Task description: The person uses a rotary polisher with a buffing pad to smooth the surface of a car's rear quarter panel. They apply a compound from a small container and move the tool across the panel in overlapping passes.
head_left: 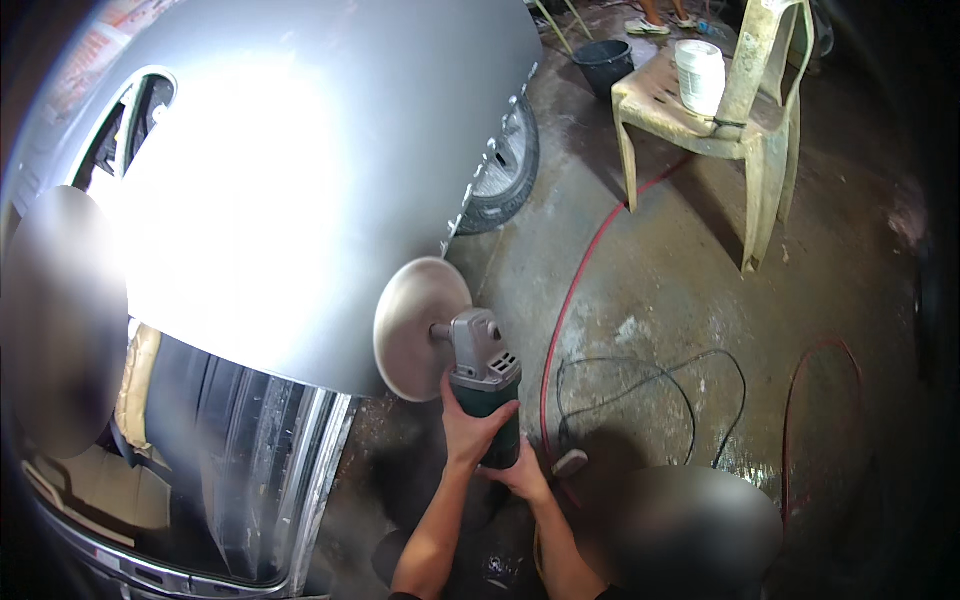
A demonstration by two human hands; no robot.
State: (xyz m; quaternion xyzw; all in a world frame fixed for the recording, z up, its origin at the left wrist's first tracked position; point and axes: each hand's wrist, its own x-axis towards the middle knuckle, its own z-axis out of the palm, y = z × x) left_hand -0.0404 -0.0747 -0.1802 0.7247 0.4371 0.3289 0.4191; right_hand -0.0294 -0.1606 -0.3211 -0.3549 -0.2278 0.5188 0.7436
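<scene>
Plainly, left grip (470, 432) around the green-bodied polisher (486, 370); right grip (523, 475) seemingly around its lower end.

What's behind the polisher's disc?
Silver car panel shows to its left, floor to its right. The panel's edge passes out of sight behind the disc; the covered stretch, and any contact there, can't be seen.

One left hand (472, 428) and one right hand (522, 474) have their fingers on one rotary polisher (487, 382) with one round pad (412, 335). Beyond the fingertips shows one car wheel (510, 175); farther off, rightward of the fingers, are one plastic chair (650, 103), one white tub (702, 78), one black bucket (605, 72) and another person's two feet (648, 27).
</scene>
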